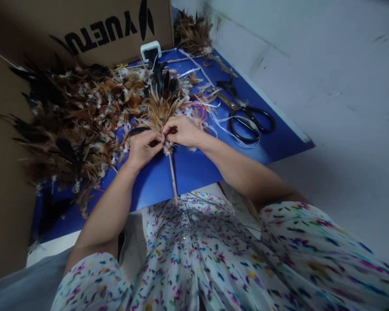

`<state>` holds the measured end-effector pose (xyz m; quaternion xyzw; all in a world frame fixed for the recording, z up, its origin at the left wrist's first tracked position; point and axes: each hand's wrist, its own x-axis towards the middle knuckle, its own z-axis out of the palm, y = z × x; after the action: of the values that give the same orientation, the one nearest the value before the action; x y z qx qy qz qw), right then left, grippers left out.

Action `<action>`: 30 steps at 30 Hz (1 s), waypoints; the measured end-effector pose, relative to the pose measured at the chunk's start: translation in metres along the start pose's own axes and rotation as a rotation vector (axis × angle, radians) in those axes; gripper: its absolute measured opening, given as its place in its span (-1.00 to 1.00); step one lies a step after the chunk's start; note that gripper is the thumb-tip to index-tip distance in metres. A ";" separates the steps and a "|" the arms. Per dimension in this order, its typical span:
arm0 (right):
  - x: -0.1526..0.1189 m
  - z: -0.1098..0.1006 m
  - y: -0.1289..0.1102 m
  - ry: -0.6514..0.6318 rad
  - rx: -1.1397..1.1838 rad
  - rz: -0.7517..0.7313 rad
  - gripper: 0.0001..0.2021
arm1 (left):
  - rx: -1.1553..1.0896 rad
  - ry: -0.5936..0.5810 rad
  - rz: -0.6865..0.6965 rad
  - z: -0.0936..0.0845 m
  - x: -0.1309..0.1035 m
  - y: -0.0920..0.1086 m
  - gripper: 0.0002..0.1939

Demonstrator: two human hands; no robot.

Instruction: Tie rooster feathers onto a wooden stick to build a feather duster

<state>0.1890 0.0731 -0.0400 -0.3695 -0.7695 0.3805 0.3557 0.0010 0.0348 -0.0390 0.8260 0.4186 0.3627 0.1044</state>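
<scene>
A thin wooden stick (173, 176) runs from the table's front edge up to a bundle of brown and black feathers (162, 106). Both hands meet where feathers and stick join. My left hand (143, 147) is closed in a pinch on a thin pale ribbon (163, 137) beside the stick. From the right, my right hand (184, 131) has its fingers pressed together at the same spot, against the feather base. What exactly its fingertips grip is hidden. Short fluffy feather ends stick out just below the fingers.
A large heap of loose feathers (94, 108) covers the left of the blue table (194, 170). Black-handled scissors (246, 123) lie to the right among clear ribbons. Behind stand a cardboard box (110, 26), a white frame-shaped object (151, 48) and another feather pile (192, 32).
</scene>
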 end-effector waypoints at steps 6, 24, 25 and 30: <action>0.002 0.002 0.006 -0.049 0.099 -0.005 -0.83 | 0.073 0.124 0.258 0.009 -0.002 -0.016 -0.88; 0.010 -0.001 0.013 -0.108 0.224 0.004 -0.85 | 0.067 0.264 0.369 0.014 0.000 -0.023 -0.91; 0.011 -0.001 0.016 -0.112 0.218 -0.030 -0.85 | 0.069 0.269 0.367 0.014 0.001 -0.023 -0.90; 0.012 0.001 0.022 -0.117 0.142 -0.079 -0.87 | 0.057 0.265 0.327 0.015 0.001 -0.023 -0.89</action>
<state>0.1891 0.0929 -0.0554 -0.2899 -0.7741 0.4405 0.3503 -0.0024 0.0525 -0.0602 0.8308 0.2991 0.4680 -0.0353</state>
